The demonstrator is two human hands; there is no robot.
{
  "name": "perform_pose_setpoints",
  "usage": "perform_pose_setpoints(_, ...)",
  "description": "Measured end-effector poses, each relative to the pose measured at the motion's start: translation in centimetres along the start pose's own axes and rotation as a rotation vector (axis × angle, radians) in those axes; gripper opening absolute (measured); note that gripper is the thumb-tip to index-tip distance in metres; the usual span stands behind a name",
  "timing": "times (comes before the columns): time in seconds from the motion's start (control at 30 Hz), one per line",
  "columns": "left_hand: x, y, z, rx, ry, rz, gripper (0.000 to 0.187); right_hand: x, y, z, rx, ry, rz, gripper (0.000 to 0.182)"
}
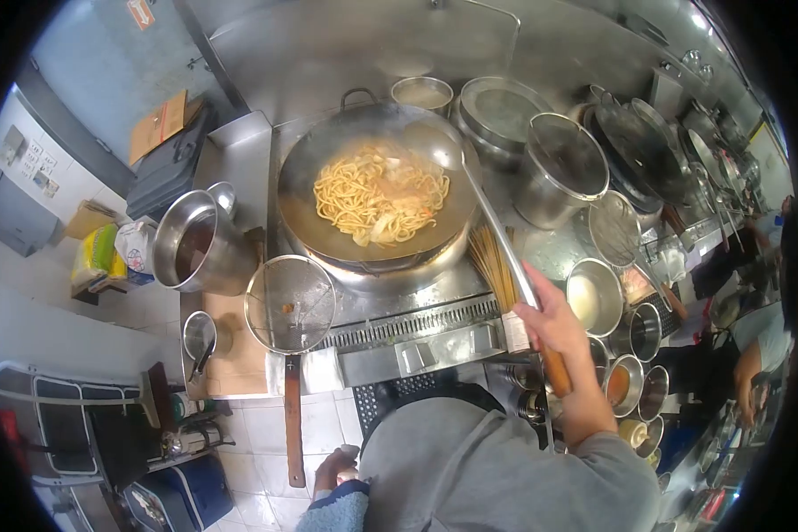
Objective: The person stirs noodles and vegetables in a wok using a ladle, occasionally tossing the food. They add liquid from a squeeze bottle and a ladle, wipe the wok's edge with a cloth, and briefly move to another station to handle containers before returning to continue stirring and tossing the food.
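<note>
My right hand (554, 317) is wrapped round the long metal handle of a ladle (495, 217) with a wooden grip end. The ladle's round bowl rests near the right upper wall of a big wok (303, 213). Thick yellow noodles (372, 195) with pale vegetable pieces lie in the wok, and some steam rises. Low beside my body, my left hand (335, 466) looks curled, with blue fuzzy fabric at the wrist; what it holds, if anything, is hidden. Closest to it is the wooden handle of a wire strainer (290, 301).
Left of the wok stands a deep metal pot (186, 239) with dark liquid. A bamboo brush (492, 266) is right of the burner. Farther right are a tall pot (563, 164), a wire skimmer (614, 230) and several seasoning containers (594, 297). Another person's arm (747, 381) shows at far right.
</note>
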State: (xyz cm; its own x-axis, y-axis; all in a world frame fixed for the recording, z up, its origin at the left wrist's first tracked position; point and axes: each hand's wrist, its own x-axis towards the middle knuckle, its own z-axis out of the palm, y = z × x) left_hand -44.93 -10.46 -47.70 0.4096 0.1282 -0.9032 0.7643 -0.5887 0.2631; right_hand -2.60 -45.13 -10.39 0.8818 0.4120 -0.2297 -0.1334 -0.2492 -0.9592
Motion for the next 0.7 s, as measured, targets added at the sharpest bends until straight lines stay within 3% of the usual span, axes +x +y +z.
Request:
perform_pose_setpoints(0.07,0.1,1.1,-1.7,0.168,0.035,0.008,0.041,-0.6,-1.0,-1.7,-0.161,0.004,0.069,0.071)
perform_pose_setpoints(0.13,-6.8,8.8,-6.9,0.235,0.162,0.028,0.052,-1.3,-2.9,-3.0,-0.252,-0.060,0.171,0.072)
perform_pose_setpoints(0.2,-15.7,17.9,-12.9,-0.029,0.464,0.250,0.064,-1.5,-3.0,-3.9,-0.499,-0.067,0.027,0.073)
perform_pose_setpoints(0.27,-19.8,22.7,-16.6,-0.324,0.644,0.629,0.056,-1.3,-2.4,-5.4,-0.727,-0.074,-0.102,0.074)
perform_pose_setpoints(0.33,-19.3,25.8,-19.0,-0.892,0.389,0.734,0.052,-1.2,-1.5,-6.6,-0.921,-0.072,-0.201,0.077)
perform_pose_setpoints(0.37,-18.9,27.5,-20.0,-1.092,0.295,0.781,0.051,-1.7,-3.1,-6.2,-0.950,-0.083,-0.096,0.077)
perform_pose_setpoints(0.4,-18.3,29.3,-20.9,-1.288,0.191,0.828,0.050,-2.0,-3.7,-6.4,-1.001,-0.109,-0.126,0.076)
perform_pose_setpoints(0.47,-16.5,32.7,-22.5,-1.424,0.140,0.874,0.047,-2.6,-4.8,-7.0,-1.105,-0.155,-0.185,0.076)
perform_pose_setpoints(0.57,-14.0,36.2,-25.3,-1.541,0.018,0.875,0.042,-3.8,-7.5,-7.3,-1.294,-0.239,-0.065,0.080)
perform_pose_setpoints(0.67,-15.2,39.1,-28.4,-1.577,-0.249,0.599,0.043,-3.7,-7.7,-7.1,-1.385,-0.288,-0.079,0.080)
perform_pose_setpoints(0.7,-13.0,39.5,-29.1,-1.545,-0.308,0.542,0.035,-3.6,-7.5,-6.7,-1.401,-0.298,-0.091,0.079)
